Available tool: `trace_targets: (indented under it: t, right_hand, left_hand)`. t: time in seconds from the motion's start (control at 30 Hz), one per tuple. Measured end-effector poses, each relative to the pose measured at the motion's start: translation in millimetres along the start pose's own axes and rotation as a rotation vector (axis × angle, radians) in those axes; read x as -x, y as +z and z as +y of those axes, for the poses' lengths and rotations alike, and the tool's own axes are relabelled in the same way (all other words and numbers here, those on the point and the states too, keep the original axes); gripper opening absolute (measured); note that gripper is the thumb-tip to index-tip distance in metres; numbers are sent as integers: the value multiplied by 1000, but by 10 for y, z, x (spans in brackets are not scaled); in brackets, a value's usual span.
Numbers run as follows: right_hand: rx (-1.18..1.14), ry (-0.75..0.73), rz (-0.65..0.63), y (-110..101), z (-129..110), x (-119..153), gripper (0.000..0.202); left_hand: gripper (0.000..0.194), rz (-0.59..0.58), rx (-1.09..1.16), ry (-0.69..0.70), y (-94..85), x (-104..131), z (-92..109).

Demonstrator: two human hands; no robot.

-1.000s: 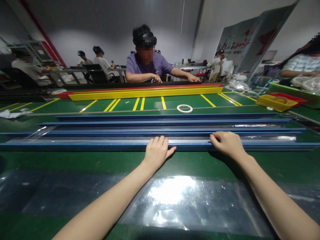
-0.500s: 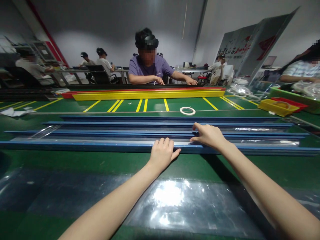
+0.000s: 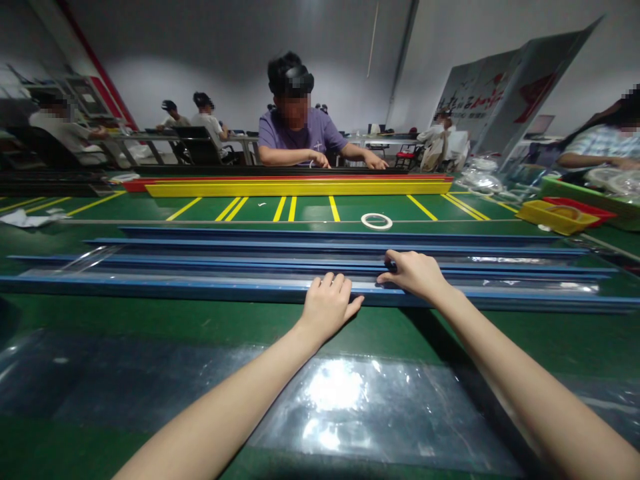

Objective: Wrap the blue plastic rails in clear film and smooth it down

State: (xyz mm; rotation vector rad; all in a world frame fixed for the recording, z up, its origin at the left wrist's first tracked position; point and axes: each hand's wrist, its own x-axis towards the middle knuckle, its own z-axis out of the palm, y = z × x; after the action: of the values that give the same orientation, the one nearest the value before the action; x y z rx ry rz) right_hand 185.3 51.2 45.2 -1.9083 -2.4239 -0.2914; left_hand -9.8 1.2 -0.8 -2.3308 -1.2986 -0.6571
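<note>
Long blue channel strips lie side by side across the green table, with clear plastic film over part of them. On the nearest strip rests my left hand, its fingers hooked over the edge and its thumb out to the right along the near side. My right hand is just right of it, above the same strips. Its fingers are curled, and a dark spot shows between index finger and thumb; whether that is a small object or shadow is unclear.
A sheet of clear film lies in front of me. Beyond the strips are a white tape ring, yellow strips and a yellow tray. Across the table a person in a purple shirt works with both hands.
My right hand has shifted very slightly left and its fingertips look closer together. My left hand stays on the nearest strip. The view has tilted a little.
</note>
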Motion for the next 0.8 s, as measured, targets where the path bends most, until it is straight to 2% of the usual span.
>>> trace_targets:
  t: [0.17,0.37,0.63,0.8]
  right_hand:
    - [-45,9,41,-8,11,55,32]
    - [-167,63,159,15,-33,217,23]
    - [-320,153,393,221,22,328,32]
    - [-282,98,420,244,24,355,34]
  left_hand:
    - [30,3,15,4,7,1,-3]
    - [31,14,9,-5,9,-3,-8]
    - [30,-4,-4,-23,-5,-7,-8]
    - [30,2,-9,-31,-7,-12,-9]
